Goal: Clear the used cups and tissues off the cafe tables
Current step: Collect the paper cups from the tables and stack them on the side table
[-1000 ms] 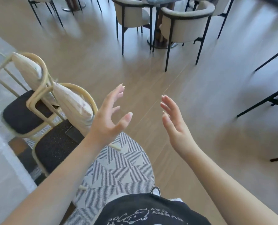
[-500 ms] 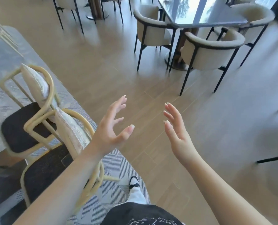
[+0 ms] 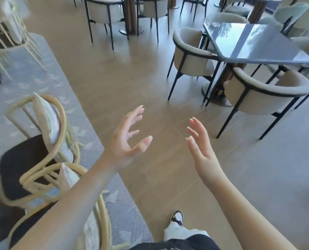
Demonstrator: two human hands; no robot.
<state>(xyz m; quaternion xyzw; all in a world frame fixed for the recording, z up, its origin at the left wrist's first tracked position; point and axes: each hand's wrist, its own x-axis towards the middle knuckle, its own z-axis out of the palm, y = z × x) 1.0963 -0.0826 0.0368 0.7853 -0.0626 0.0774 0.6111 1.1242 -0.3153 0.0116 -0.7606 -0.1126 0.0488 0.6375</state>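
Note:
My left hand (image 3: 126, 139) and my right hand (image 3: 199, 143) are raised in front of me over the wooden floor, palms facing each other, fingers spread, holding nothing. A dark glossy cafe table (image 3: 252, 44) stands ahead to the right, its top reflecting the sky. I see no cups or tissues on the part of it that shows.
Beige tub chairs with black legs (image 3: 263, 94) (image 3: 189, 55) ring the dark table. Two cream bentwood chairs with dark seats (image 3: 33, 152) stand close on my left on a grey patterned rug (image 3: 63, 98). More chairs and a pedestal table base (image 3: 131, 17) are farther back. My shoe (image 3: 176, 216) is below.
The view has moved forward and tilted up: the dark table and its chairs have come nearer and lower in frame. Both hands keep the same open pose.

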